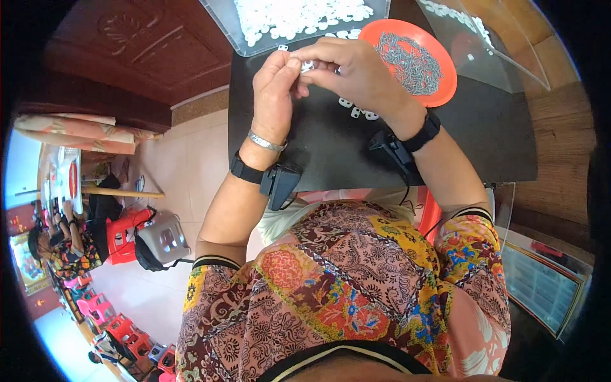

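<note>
Above the dark table, my left hand (273,89) and my right hand (363,75) meet with their fingers closed. Between their fingertips they pinch a small white plastic piece (308,65) with dark holes. Part of it is hidden by the fingers. More white showing under my right fingers cannot be told apart. Similar white pieces (358,112) lie on the table below my right palm, and others sit just beyond the knuckles. An orange-red plate (445,71) to the right of my right hand holds many grey metal screws (410,63).
A clear plastic bin (237,46) full of white pieces stands at the far side. The dark table (471,140) ends near my body. On the right are a clear panel (509,44) and wooden surface (560,134). Another person (67,245) and plastic stools (127,331) are at left.
</note>
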A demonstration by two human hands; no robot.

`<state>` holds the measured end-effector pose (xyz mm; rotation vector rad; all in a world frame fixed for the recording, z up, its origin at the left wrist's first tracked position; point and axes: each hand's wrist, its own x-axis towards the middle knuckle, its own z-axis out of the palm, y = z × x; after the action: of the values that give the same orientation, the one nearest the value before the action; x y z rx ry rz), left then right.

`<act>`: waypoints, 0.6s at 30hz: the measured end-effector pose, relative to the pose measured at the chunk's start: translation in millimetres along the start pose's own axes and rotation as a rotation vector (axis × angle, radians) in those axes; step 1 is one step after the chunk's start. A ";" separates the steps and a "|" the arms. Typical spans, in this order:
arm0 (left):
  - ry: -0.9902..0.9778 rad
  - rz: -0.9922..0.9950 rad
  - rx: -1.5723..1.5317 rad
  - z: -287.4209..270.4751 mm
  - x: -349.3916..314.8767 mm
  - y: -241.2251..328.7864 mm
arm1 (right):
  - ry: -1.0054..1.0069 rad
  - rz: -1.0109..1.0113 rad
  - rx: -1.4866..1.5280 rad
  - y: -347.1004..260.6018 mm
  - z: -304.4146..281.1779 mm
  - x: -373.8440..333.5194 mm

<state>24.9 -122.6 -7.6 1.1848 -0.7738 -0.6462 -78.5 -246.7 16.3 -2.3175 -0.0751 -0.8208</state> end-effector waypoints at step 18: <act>0.009 0.020 0.012 0.1 -1.3 -0.8 | -0.068 0.307 0.532 -9.8 5.2 -3.7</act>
<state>24.0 -121.9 -8.7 1.1883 -0.7826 -0.6201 -81.3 -235.4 16.8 -1.7941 0.0311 -0.4919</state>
